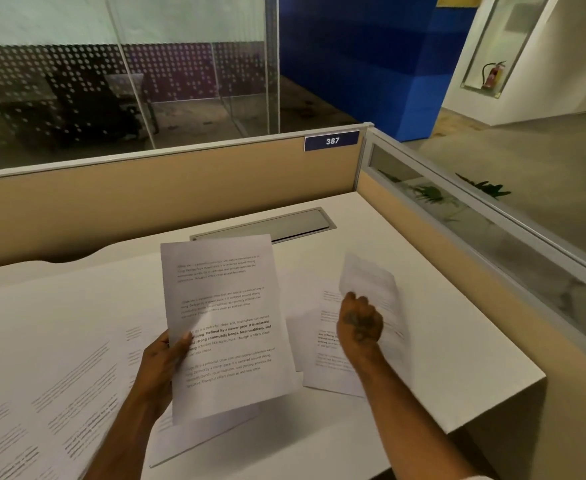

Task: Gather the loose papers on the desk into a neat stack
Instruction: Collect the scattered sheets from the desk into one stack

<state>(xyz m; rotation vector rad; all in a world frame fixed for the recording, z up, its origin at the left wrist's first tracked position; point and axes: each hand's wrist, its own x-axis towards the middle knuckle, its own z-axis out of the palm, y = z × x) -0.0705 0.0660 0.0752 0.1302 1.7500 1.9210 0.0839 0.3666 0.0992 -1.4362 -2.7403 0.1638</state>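
Observation:
My left hand grips a printed white sheet by its left edge and holds it raised above the white desk. My right hand is closed on a second sheet, which is blurred and lifted off the desk at the right. Under that hand a printed sheet lies flat, with another sheet's edge showing beneath it. Several more printed sheets lie spread over the left side of the desk. One sheet lies below the one in my left hand.
Beige partition walls close the desk at the back and on the right. A grey cable hatch sits in the desk near the back. The desk's right front corner drops off to the floor.

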